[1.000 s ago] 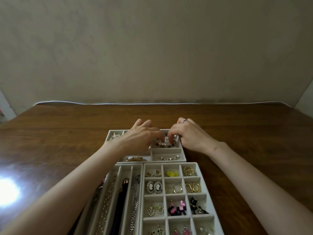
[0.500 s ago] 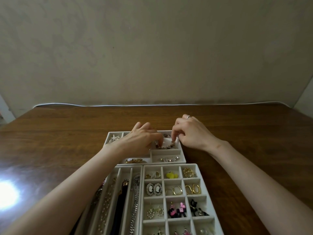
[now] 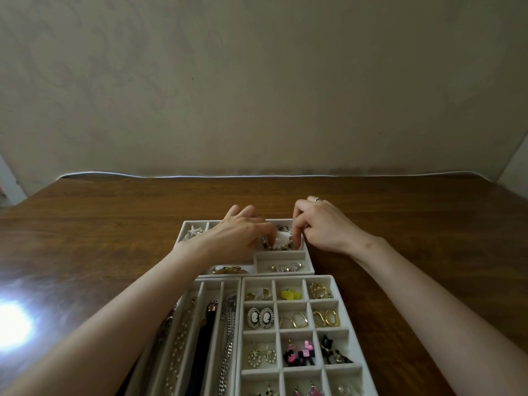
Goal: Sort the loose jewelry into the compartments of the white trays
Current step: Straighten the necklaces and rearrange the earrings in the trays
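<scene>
Now | left hand (image 3: 234,238), right hand (image 3: 324,228) pinch bracelet (image 3: 281,246) | loop flat, widest left-right

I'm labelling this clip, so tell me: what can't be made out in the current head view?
Head view only:
1. Far tray middle compartments: covered by the left hand.
2. Beaded bracelet: partly under the fingers of that hand and the right hand; pinched or only touched, unclear.
3. Earring tray nearest row and necklace tray near end: cut off by the bottom edge.
4. Table at left: washed out by glare.
</scene>
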